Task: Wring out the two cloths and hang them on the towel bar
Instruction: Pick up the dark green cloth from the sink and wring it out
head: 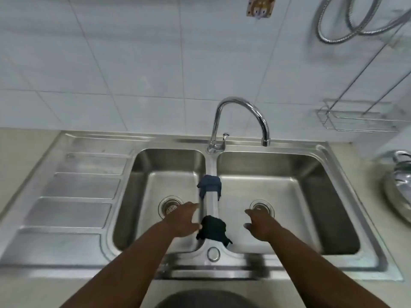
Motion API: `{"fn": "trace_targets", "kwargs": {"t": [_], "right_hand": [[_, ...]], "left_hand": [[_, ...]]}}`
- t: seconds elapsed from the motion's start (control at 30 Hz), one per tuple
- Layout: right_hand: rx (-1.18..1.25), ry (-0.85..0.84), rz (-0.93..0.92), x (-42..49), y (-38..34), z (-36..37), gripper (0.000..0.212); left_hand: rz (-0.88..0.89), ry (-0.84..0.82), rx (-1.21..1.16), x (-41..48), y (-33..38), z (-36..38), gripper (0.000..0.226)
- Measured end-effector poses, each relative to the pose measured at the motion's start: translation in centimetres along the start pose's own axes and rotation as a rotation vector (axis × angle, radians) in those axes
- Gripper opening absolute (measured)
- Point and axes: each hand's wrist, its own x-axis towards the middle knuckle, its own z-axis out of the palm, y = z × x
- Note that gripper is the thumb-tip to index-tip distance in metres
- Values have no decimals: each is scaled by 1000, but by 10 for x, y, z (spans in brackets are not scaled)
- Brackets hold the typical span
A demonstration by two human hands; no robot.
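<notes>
Two cloths are draped over the steel divider [211,205] between the two sink basins. The blue cloth [209,185] lies farther back; the dark, almost black cloth [213,228] lies nearer me. My left hand [181,218] hovers over the left basin with fingers apart, its fingertips right beside the dark cloth, touching or nearly so. My right hand [260,223] is open over the right basin, a short gap from the same cloth. Neither hand holds anything. A thin metal rod [355,78] slants along the wall at the right.
A curved chrome tap [242,116] rises behind the divider, spout over the right basin. A ribbed drainboard [75,196] lies left. A wire rack [355,121] hangs on the tiled wall at right, with a shower hose [347,25] above and a steel pot lid [400,181] on the counter.
</notes>
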Motion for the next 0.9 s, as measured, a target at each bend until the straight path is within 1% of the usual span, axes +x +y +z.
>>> {"fn": "trace_targets", "kwargs": {"t": [0.07, 0.1, 0.17, 0.2, 0.27, 0.33, 0.4, 0.5, 0.67, 0.73, 0.77, 0.83, 0.9], "right_hand": [[139, -95, -67, -15, -13, 24, 67], [228, -141, -92, -28, -21, 37, 69], [400, -174, -114, -50, -37, 60, 62], [422, -167, -100, -58, -40, 71, 55], [366, -161, -89, -69, -41, 88, 39], [294, -210, -50, -79, -30, 107, 25], [253, -245, -51, -91, -21, 122, 18], [270, -246, -84, -107, -17, 135, 14], [369, -207, -122, -117, -24, 139, 9], [428, -186, -102, -115, -25, 136, 9], [471, -183, -87, -114, -26, 134, 11], [579, -179, -51, -114, -28, 129, 15], [754, -165, 16, -113, -31, 126, 19]], "left_hand": [[61, -48, -142, -9, 8, 31, 82], [75, -66, -178, -16, 11, 50, 84], [82, -56, -160, -28, 13, 87, 83], [74, -36, -111, -34, 14, 103, 80], [78, -11, -24, -44, 16, 126, 76], [72, -42, -12, -53, 17, 148, 69], [63, -87, -17, -62, 18, 170, 65], [49, -115, -38, -74, 20, 199, 57], [57, -79, -318, -78, 23, 206, 29], [30, -91, -415, -75, 20, 198, 29], [17, -99, -453, -75, 18, 192, 29], [-4, -119, -500, -72, 14, 177, 22], [-26, -125, -542, -68, 10, 164, 16]]}}
